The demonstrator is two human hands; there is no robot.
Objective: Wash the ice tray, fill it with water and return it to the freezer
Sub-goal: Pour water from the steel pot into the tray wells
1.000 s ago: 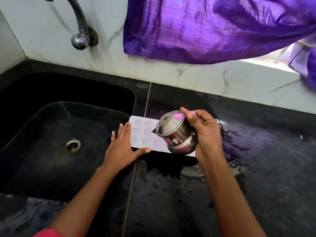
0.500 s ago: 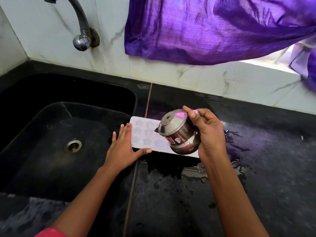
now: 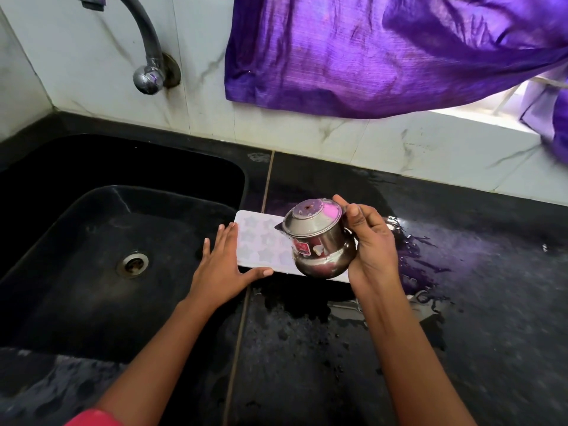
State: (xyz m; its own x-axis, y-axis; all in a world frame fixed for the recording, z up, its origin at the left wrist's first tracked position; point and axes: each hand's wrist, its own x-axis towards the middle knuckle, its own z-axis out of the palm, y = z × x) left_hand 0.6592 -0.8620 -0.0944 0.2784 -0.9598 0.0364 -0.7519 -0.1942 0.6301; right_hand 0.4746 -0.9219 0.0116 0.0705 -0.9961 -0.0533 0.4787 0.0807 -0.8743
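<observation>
A white ice tray (image 3: 259, 241) with star-shaped cells lies flat on the wet black counter (image 3: 307, 348), just right of the sink. My left hand (image 3: 226, 265) rests spread on its left end, thumb along the near edge, holding it down. My right hand (image 3: 373, 244) grips a small round steel pot (image 3: 319, 244), tipped on its side above the tray's right half with its base facing me. The pot hides the tray's right end and I cannot make out its mouth or any water stream.
The black sink (image 3: 76, 272) with its drain (image 3: 132, 265) lies to the left. A tap (image 3: 147, 76) juts from the tiled wall above it. A purple cloth (image 3: 384, 50) hangs over the back wall. Water puddles (image 3: 421, 272) on the counter right of the tray.
The pot has shifted slightly right and tipped a little further over the tray. My left hand stays pressed on the tray's left end.
</observation>
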